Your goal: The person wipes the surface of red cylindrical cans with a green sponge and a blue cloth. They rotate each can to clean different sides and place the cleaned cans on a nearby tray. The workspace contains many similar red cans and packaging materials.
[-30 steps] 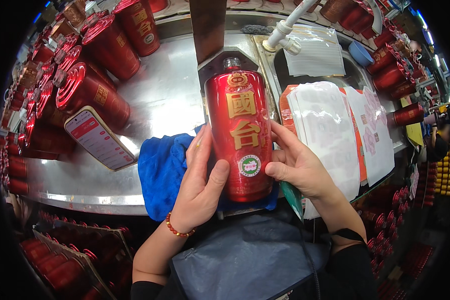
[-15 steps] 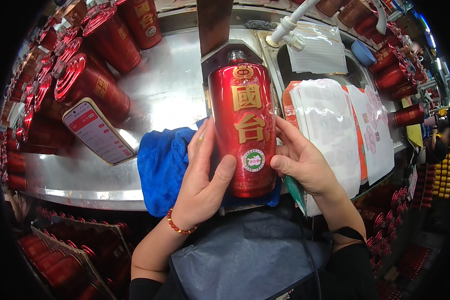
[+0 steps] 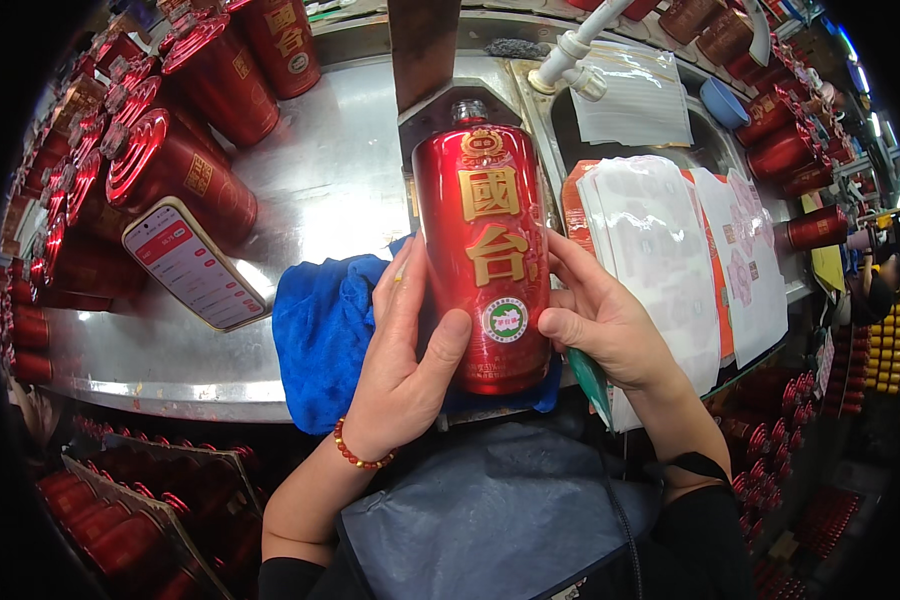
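A glossy red bottle [image 3: 485, 270] with raised gold characters, a round green-and-white sticker low on its front and a bare clear neck stands in the middle, tilted toward me. My left hand [image 3: 405, 350] presses along its left side, thumb on the front near the base. On the other side my right hand [image 3: 605, 320] grips it, thumb beside the sticker. A green pointed tool [image 3: 592, 388] hangs below the right palm; how it is held is hidden. The blue cloth [image 3: 320, 335] lies under and left of my left hand.
Several red bottles [image 3: 185, 175] crowd the metal bench's left, with a phone [image 3: 195, 265] leaning on one. Printed sheets [image 3: 645, 270] lie at right, before a sink with a white pipe [image 3: 570, 60] and blue bowl [image 3: 725, 103]. Crates of bottles [image 3: 120, 520] stand lower left.
Almost nothing differs. The view has shifted very slightly; both hands keep the same hold on the bottle.
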A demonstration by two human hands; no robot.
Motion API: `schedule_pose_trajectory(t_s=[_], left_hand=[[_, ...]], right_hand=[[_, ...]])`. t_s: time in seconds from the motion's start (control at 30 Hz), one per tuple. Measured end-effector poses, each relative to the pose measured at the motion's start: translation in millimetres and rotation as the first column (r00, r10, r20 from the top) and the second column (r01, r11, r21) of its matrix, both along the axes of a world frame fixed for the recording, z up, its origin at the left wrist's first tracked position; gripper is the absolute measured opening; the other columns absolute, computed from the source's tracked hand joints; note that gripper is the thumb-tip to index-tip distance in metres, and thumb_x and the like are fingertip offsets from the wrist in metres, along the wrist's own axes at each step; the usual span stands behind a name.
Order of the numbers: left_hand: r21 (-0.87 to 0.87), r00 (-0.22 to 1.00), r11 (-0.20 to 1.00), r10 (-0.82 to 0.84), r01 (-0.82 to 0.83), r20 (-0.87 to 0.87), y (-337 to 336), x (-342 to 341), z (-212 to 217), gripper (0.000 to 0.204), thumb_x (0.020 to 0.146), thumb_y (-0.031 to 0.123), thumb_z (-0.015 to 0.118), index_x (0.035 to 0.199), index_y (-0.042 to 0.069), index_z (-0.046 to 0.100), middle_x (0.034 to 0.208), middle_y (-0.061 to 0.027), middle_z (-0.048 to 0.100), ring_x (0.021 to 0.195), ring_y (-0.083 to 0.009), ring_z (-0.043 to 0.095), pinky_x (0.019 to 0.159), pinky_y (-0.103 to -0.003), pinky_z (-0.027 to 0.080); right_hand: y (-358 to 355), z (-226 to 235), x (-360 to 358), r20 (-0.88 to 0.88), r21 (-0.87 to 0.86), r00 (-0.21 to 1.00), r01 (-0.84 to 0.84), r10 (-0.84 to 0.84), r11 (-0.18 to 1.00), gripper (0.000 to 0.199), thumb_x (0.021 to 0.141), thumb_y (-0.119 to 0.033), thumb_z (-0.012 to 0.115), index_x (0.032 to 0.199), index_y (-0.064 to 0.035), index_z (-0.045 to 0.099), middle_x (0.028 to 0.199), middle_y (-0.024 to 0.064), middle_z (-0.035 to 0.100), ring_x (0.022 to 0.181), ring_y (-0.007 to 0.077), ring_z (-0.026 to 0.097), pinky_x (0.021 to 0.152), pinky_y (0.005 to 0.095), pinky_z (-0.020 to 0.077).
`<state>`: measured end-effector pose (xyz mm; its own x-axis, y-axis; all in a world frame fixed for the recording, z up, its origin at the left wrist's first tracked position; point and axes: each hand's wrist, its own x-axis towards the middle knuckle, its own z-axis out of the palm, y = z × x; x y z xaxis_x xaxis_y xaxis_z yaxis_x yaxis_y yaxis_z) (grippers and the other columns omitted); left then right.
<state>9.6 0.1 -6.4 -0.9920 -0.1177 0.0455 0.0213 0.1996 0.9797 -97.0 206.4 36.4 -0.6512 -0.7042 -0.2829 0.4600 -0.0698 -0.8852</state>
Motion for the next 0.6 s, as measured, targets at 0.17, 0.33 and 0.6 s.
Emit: schedule_pose_trajectory(t_s=[0.17, 0.33, 0.6], left_hand=[[0.006, 1.000, 1.000, 0.001, -0.001, 0.002, -1, 0, -1, 0.075, 0.108, 0.034, 0.055, 0.162, -0.007, 0.022, 0.166, -0.0248, 0.026, 0.157, -0.0347, 0.017, 0.126, -0.044, 0.018], [0.282, 0.998, 0.959, 0.013, -0.030, 0.061, -7, -8, 3, 0.071, 0.109, 0.029, 0.054, 0.161, -0.007, 0.022, 0.164, -0.0221, 0.033, 0.154, -0.0285, 0.028, 0.125, -0.040, 0.025], [0.683, 0.989, 0.716, 0.129, -0.147, 0.077, -6, -70, 38, 0.070, 0.105, 0.029, 0.066, 0.153, -0.010, 0.033, 0.143, -0.0186, 0.055, 0.128, -0.0199, 0.057, 0.109, -0.033, 0.046]], right_hand=[[1, 0, 1, -0.021, 0.025, 1.000, 0.011, -0.011, 1.000, 0.083, 0.098, -0.016, 0.074, 0.162, 0.0005, 0.023, 0.149, 0.0163, 0.046, 0.110, 0.0147, 0.066, 0.096, 0.0306, 0.0550], [2, 0, -9, -0.073, 0.116, 0.997, -0.016, 0.025, 0.993, 0.081, 0.100, -0.028, 0.073, 0.161, 0.0012, 0.027, 0.144, 0.0178, 0.052, 0.112, 0.0148, 0.066, 0.094, 0.0293, 0.0544], [-6, 2, -12, -0.056, 0.142, 0.998, -0.013, 0.021, 0.990, 0.078, 0.102, -0.030, 0.070, 0.160, 0.0014, 0.029, 0.142, 0.0150, 0.054, 0.116, 0.0165, 0.060, 0.097, 0.0298, 0.0497]])
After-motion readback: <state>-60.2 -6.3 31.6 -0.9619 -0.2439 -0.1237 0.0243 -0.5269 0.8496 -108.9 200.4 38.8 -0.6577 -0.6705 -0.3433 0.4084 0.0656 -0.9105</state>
